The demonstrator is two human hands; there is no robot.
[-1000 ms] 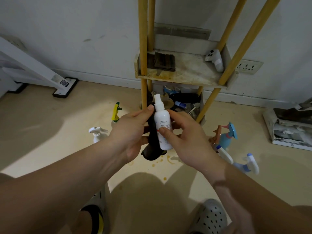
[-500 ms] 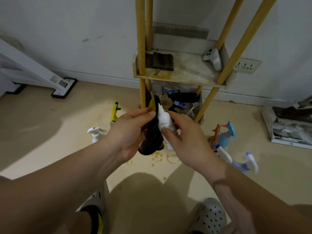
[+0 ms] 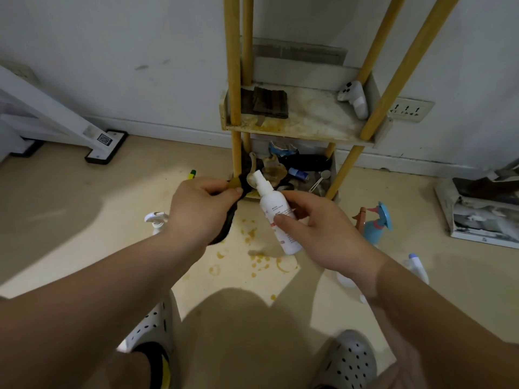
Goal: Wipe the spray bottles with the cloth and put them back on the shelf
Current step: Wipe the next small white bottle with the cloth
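white stand foot [image 3: 105, 141] with a qr label sits far left on the beige floor [image 3: 70, 209]. a yellow-green sprayer top [image 3: 192, 173] and a white trigger sprayer [image 3: 155, 219] peek out behind the left hand [image 3: 200, 211]. that hand is clenched on a dark cloth [image 3: 228, 223], which hangs below the fist. hands apart. just right of it, the white spray bottle [image 3: 276, 220] is tilted, nozzle up-left beside the cloth's top, cannot tell if touching. right hand [image 3: 320, 237] pinches it between thumb and fingers, in the air over stained floor in front of the shelf [image 3: 309, 122]. shelf holds a dark ribbed piece [image 3: 268, 103] and a white game controller [image 3: 354, 101]. a blue spray bottle [image 3: 376, 227] and a blue-capped white bottle [image 3: 417, 266] are on the floor further right.
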